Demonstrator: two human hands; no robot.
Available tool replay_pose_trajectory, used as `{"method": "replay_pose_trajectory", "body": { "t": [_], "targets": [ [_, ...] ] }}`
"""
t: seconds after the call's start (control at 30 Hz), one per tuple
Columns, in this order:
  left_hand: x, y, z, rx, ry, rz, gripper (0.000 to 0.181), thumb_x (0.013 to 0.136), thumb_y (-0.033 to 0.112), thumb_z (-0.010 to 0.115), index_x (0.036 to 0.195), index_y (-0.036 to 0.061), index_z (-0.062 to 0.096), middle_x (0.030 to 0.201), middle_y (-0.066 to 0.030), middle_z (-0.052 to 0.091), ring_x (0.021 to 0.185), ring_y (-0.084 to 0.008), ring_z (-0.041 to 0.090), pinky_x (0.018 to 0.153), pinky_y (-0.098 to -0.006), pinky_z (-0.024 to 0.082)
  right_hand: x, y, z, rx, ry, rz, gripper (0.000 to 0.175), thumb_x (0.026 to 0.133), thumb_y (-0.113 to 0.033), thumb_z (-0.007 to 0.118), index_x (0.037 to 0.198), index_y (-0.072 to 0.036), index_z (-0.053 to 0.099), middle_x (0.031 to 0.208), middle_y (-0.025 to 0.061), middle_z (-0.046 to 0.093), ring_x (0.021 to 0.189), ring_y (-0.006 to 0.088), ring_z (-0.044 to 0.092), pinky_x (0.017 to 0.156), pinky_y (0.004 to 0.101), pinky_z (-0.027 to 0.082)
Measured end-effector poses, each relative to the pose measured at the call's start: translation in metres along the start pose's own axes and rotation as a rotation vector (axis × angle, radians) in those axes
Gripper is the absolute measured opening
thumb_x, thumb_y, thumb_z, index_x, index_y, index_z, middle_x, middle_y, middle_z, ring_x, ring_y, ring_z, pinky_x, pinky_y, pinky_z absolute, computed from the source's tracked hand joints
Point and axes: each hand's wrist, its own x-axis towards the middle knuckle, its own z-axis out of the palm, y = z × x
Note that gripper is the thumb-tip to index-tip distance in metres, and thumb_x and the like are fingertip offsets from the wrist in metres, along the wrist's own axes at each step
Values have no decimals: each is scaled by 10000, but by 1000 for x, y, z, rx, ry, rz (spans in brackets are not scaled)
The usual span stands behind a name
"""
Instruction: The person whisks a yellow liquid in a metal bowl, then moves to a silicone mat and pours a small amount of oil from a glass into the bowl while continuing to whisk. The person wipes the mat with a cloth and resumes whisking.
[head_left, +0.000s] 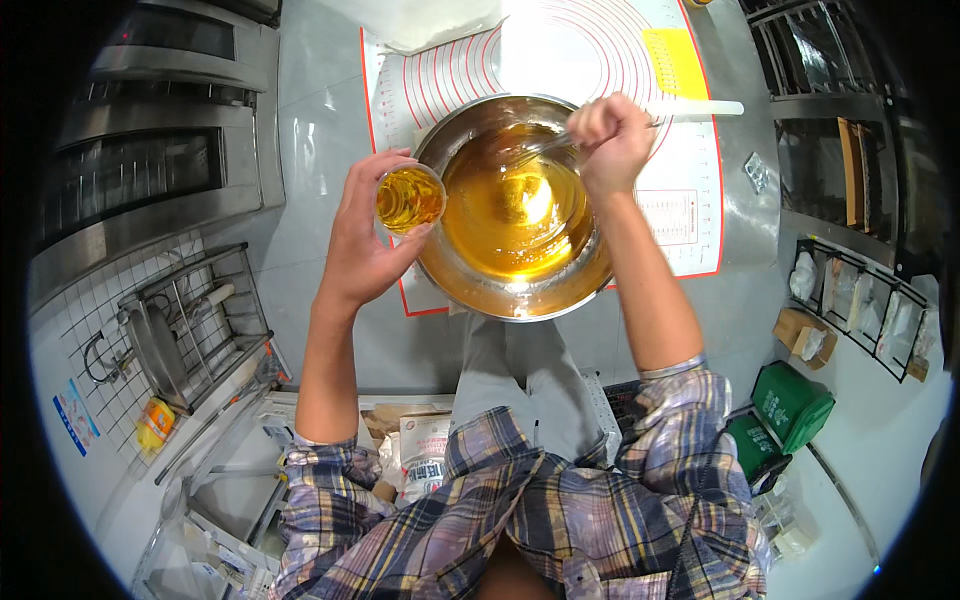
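Observation:
A wide metal mixing bowl (517, 309) stands before me, with a glossy golden liquid (487, 217) spread across its inside. At the bowl's left rim, my left hand (367, 232) grips a clear plastic cup (411, 200) of similar yellow liquid. The cup looks roughly upright. My right hand (615, 142) is closed around a wire whisk (536, 150) over the bowl's upper right side. The whisk's wires reach into the liquid; their tips are hard to make out. Beyond that hand, a white handle (705, 108) sticks out to the right; whether it belongs to the whisk I cannot tell.
Under the bowl lies a white baking mat (679, 259) with red rings and a red border. A yellow scraper sheet (675, 64) rests at its upper right. A pale bag (442, 22) is at the far edge. Ovens (150, 142) stand left; a black metal rack (862, 300) is right.

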Motion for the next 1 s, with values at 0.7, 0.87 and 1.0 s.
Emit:
{"method": "replay_pose_trajectory", "body": {
  "t": [0.7,0.87,1.0],
  "targets": [
    [4,-5,-6,16,26,44,567,731,79,732,1254,49,514,1266,-168,534,1233,-329,534,1029,-403,434,-58,26,-1,330,185,308,426,955,-138,403,544,-144,288,448,12,288,393,131,262,418,322,290],
    [3,-4,-7,14,25,29,564,730,71,732,1250,40,515,1275,-166,529,1247,-324,526,1043,-403,420,-40,-22,-55,-77,98,400,408,939,-168,459,557,-128,321,476,17,336,392,141,334,405,309,317],
    [1,-4,-7,31,45,34,565,726,75,730,1248,47,516,1266,-166,533,1232,-336,536,1032,-412,436,24,-41,-51,-201,177,52,399,929,-146,447,551,-128,321,481,1,302,404,133,300,422,309,295]
  ]
}}
